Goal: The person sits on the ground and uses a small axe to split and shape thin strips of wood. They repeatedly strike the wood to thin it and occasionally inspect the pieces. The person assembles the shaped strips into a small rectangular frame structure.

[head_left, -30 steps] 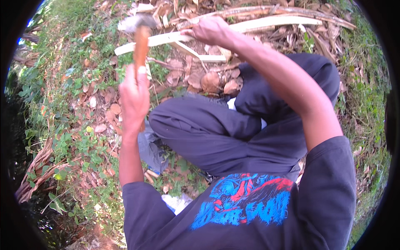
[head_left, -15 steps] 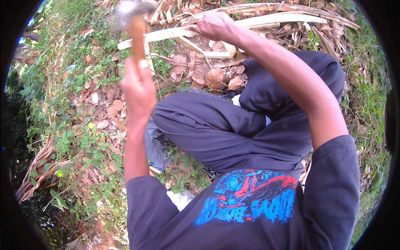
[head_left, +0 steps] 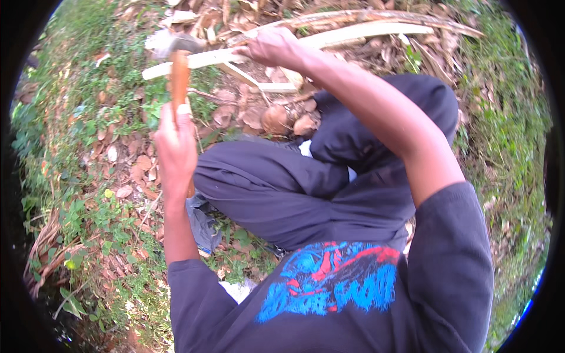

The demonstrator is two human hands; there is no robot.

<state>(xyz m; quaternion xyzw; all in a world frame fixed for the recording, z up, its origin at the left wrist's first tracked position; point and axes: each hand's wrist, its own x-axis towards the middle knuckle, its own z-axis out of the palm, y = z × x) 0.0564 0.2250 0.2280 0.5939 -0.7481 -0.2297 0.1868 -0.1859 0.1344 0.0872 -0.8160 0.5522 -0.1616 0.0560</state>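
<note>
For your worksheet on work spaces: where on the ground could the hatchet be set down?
Leafy ground left of the left hand lies open. Grass right of the knee too. Crowded: the split pale stick and wood scraps near the right hand.

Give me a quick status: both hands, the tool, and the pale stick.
Left hand shut on hatchet, head raised beside the pale stick. Right hand shut on the stick, steadying it. Dry leaves beneath; crossed legs close below.

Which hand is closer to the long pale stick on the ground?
The right hand is nearer: it grips the long pale stick. The left hand is lower down, apart from it, holding a hammer by its wooden handle.
</note>
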